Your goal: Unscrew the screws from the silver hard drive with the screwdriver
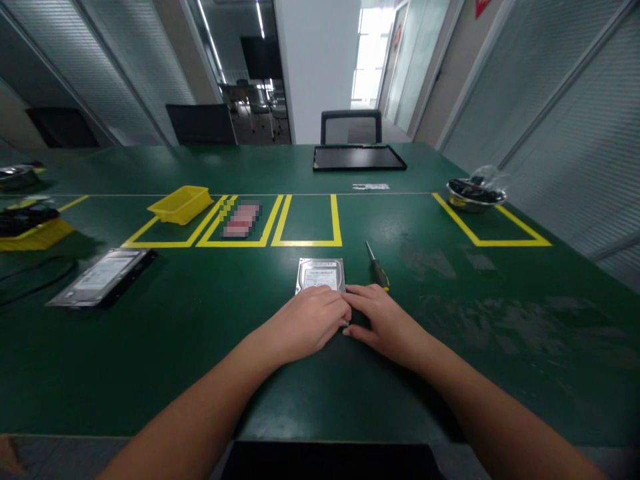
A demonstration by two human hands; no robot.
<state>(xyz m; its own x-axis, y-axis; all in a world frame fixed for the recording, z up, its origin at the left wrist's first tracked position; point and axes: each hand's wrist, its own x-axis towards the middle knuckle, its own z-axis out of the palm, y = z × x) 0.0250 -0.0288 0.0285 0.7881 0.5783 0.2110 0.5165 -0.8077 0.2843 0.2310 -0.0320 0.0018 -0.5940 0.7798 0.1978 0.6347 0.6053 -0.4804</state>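
A small silver hard drive [321,272] with a white label lies flat on the green table, straight ahead. My left hand [315,320] is curled over its near edge and hides that part. My right hand [383,323] is at the drive's near right corner, fingertips meeting those of my left hand. Its thumb and forefinger are apart, with nothing visible held between them. Whether a small piece sits under the fingertips is hidden. Just beyond my right hand lies a screwdriver [379,270] with a dark and yellow handle, its shaft pointing away.
A larger hard drive [97,277] lies at left, near a black cable [45,287]. Farther back are a yellow tray [183,203], a blurred pinkish item [243,220] and yellow tape outlines [337,220]. A metal bowl [475,197] stands at right, a black-framed panel [359,158] behind.
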